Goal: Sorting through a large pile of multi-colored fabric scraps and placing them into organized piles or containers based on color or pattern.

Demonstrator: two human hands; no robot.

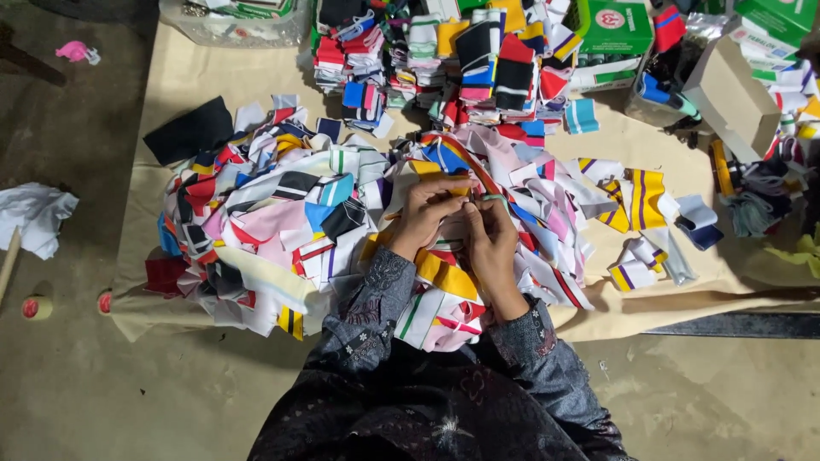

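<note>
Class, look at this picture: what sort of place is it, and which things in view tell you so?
Probably a small garment or textile workshop, with work done on the floor. A big pile of striped knit fabric pieces lies on a beige cloth, sorted bundles are stacked behind, and green cartons stand nearby.

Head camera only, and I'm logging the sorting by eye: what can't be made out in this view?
- What the left hand and right hand pinch: their fingers cover it, too small to tell.
- Lower layers of the fabric pile: buried under top pieces.
- Green boxes: cut by the top edge.
- Bundled stacks: too small to count.
- Pink object on the floor: too small to identify.
</note>
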